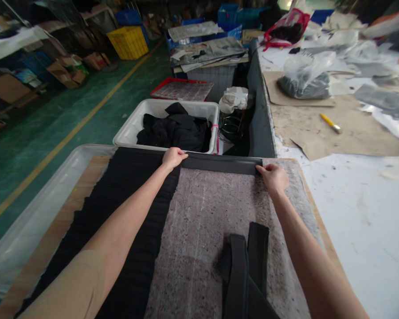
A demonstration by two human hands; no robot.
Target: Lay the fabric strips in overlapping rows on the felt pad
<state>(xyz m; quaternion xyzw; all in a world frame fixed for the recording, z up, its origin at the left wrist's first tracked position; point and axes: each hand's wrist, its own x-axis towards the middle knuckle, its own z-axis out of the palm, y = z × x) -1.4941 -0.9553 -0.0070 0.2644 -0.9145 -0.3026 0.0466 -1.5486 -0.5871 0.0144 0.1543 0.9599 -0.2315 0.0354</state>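
A dark grey fabric strip [221, 163] lies stretched along the far edge of a felt-covered board [199, 208]. My left hand [174, 158] pinches its left end, over the edge of a layered row of black strips [119, 212]. At the strip's right end, my right hand [273, 176] grips the corner between thumb and fingers. Nearer to me, several loose dark strips [249, 266] lie crossed on the felt, between my forearms.
Beyond the board stands a white bin [136, 116] of black fabric pieces. A white tray [53, 199] sits under the board's left side. On the right, a white table [369, 212] holds brown paper, a yellow-handled brush [330, 123] and a plastic bag [306, 79].
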